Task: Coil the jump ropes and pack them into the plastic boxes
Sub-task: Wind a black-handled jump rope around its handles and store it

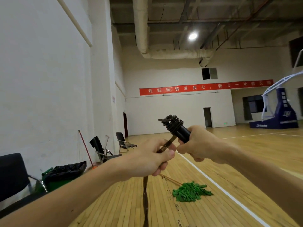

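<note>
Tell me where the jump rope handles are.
The jump rope handles are just right of centre in the head view, gripped by the right hand, next to the left hand, which holds the loose rope.

You have glossy black jump rope handles (182,132) wound with black cord, and the loose rope (145,194) below them looks dark brown. The mop head (191,191) is bright green. The floor (205,213) is honey-yellow planking crossed by a white line (213,182). The banner (205,87) is red with white characters, the hoop base (282,115) deep blue, and the bin (54,182) green under a black bag (68,169).
</note>
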Demonstrator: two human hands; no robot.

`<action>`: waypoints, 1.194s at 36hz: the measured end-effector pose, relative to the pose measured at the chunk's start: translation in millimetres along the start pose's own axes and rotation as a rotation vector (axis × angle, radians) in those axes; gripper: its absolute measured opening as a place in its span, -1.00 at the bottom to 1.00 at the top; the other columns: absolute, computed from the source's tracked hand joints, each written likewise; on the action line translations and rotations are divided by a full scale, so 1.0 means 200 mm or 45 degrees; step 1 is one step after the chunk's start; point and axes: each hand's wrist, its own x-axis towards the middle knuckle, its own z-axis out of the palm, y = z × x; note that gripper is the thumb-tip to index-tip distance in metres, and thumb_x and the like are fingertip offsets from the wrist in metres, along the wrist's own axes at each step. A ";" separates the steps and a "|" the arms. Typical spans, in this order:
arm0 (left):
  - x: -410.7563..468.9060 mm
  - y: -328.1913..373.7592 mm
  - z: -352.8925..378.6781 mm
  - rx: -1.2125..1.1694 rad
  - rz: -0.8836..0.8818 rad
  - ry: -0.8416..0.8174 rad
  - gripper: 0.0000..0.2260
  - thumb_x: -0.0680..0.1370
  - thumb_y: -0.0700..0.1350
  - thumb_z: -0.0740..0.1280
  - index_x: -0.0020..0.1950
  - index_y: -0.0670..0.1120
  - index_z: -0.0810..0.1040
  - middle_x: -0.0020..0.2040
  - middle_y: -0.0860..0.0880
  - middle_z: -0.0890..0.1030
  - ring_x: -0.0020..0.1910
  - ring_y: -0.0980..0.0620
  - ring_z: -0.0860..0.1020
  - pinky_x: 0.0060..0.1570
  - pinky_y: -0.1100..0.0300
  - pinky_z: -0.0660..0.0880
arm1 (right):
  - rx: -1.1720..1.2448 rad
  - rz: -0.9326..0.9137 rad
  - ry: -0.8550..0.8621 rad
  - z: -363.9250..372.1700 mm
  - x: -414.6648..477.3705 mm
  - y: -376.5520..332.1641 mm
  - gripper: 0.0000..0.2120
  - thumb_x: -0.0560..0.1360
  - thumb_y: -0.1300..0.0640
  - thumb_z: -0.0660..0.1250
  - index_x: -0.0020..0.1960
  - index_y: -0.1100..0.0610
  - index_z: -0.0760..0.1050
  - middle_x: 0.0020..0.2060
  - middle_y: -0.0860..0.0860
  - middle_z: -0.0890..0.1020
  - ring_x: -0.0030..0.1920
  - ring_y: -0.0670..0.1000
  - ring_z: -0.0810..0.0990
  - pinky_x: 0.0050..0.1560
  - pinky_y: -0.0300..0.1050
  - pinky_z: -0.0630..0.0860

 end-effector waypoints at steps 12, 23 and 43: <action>-0.02 0.08 -0.07 1.545 0.393 0.443 -0.87 0.69 -0.19 0.17 0.18 -0.07 0.47 -0.24 0.05 0.35 -0.23 0.04 0.44 -0.25 0.25 0.37 | -0.346 0.071 0.039 0.07 0.07 -0.04 -0.88 0.57 0.25 0.37 0.05 0.26 0.48 -0.38 0.06 0.43 -0.49 -0.02 0.35 -0.51 -0.19 0.37; -0.01 0.09 -0.18 1.449 0.796 0.128 -0.92 0.55 -0.08 0.43 -0.02 -0.06 0.58 -0.12 0.05 0.55 -0.27 0.13 0.47 -0.31 0.35 0.36 | -0.584 0.303 -0.479 0.10 -0.03 -0.06 -0.83 0.58 0.15 0.40 -0.08 0.19 0.45 -0.50 -0.01 0.34 -0.56 -0.05 0.27 -0.49 -0.22 0.34; 0.00 0.03 -0.19 -0.105 0.319 -0.453 -0.88 0.47 -0.06 0.37 -0.11 -0.07 0.66 -0.32 0.05 0.61 -0.36 0.16 0.55 -0.32 0.36 0.45 | -0.417 -0.022 -1.016 0.08 -0.23 -0.13 -0.75 0.59 0.08 0.39 -0.07 0.26 0.44 -0.51 -0.01 0.33 -0.55 -0.05 0.27 -0.55 -0.26 0.29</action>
